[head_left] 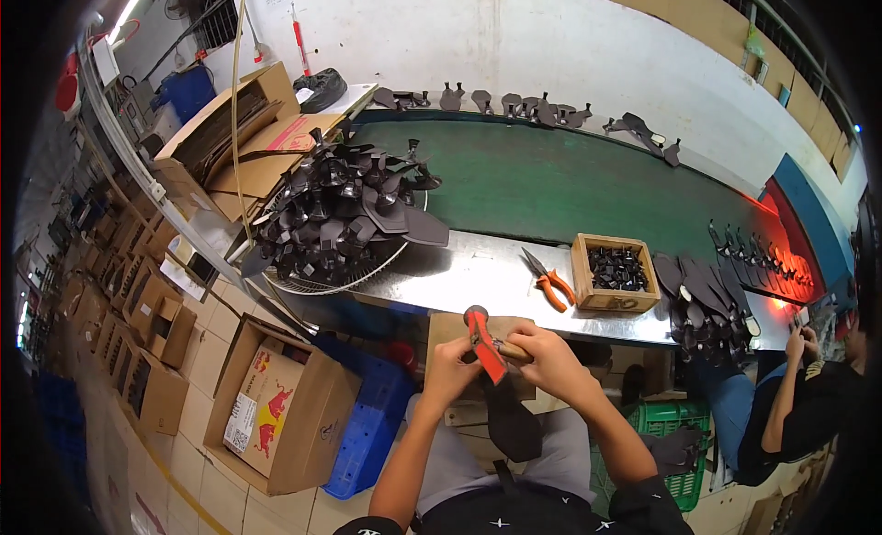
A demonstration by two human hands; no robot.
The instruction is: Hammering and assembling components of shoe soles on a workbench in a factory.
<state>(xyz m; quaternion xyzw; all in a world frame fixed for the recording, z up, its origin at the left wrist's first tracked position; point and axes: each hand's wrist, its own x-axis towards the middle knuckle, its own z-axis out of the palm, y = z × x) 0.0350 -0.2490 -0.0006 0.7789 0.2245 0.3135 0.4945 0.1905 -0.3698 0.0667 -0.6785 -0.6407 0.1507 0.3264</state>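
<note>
The dark strap (508,415) is hanging over the person's lap, below the bench (478,278), its top end hiding behind both hands. Left hand (450,368) is pinching it, fingers clamped. Right hand (544,351) is gripping red pliers (481,342), fingers closed on the handle. The pliers' tip is hard to make out.

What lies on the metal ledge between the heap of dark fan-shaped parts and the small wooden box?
In the head view, orange-handled pliers lie between the heap of dark parts and the wooden box; the rest of that metal ledge is bare.
</note>
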